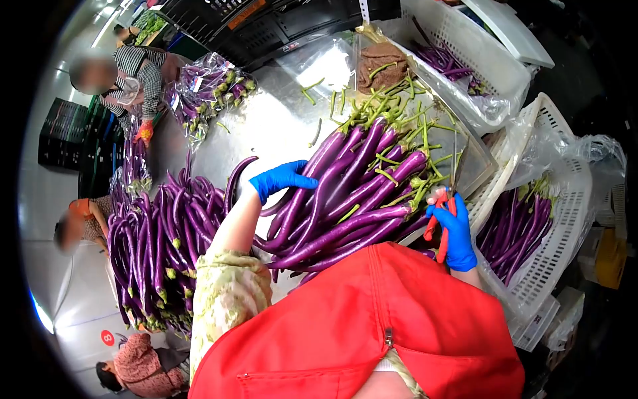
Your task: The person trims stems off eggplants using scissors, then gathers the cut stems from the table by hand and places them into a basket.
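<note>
A heap of long purple eggplants [352,179] lies on the metal table in front of me, their green stems pointing up and to the right. My left hand [282,179], in a blue glove, rests at the heap's left side with thumb and fingers apart, touching an eggplant. My right hand [457,233], also gloved in blue, is closed around the red handles of a pair of scissors [436,226]. The narrow blades point upward beside the stem ends.
Trimmed eggplants [159,239] are piled at left, near bagged ones [209,93]. Cut stems and a brown cloth [382,66] lie on the table [266,113]. Lined white crates [558,233] of eggplants stand at right. A co-worker in stripes [139,73] handles bags; other people are at left.
</note>
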`<state>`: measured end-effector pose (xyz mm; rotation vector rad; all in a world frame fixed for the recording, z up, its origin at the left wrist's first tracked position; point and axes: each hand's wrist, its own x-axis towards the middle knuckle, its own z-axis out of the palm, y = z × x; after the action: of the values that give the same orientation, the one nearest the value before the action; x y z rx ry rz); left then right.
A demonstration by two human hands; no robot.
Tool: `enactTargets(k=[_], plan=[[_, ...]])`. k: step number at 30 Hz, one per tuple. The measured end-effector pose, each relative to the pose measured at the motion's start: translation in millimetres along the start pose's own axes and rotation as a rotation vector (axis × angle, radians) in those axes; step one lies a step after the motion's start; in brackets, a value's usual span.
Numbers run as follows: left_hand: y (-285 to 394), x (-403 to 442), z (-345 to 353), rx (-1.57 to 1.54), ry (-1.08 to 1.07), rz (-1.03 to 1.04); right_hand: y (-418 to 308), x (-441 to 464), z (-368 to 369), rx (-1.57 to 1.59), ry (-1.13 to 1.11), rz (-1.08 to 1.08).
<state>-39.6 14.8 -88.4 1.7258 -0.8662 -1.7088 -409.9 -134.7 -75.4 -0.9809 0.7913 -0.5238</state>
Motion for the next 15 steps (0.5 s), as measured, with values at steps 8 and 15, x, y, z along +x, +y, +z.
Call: enactTargets(k=[8, 15], plan=[[24, -34, 59, 0.280, 0.439, 0.078, 8, 13, 10, -0.065, -0.104, 0.031], [43, -13, 68, 0.485, 0.426, 0.045, 9, 12, 14, -0.010, -0.071, 0.030]])
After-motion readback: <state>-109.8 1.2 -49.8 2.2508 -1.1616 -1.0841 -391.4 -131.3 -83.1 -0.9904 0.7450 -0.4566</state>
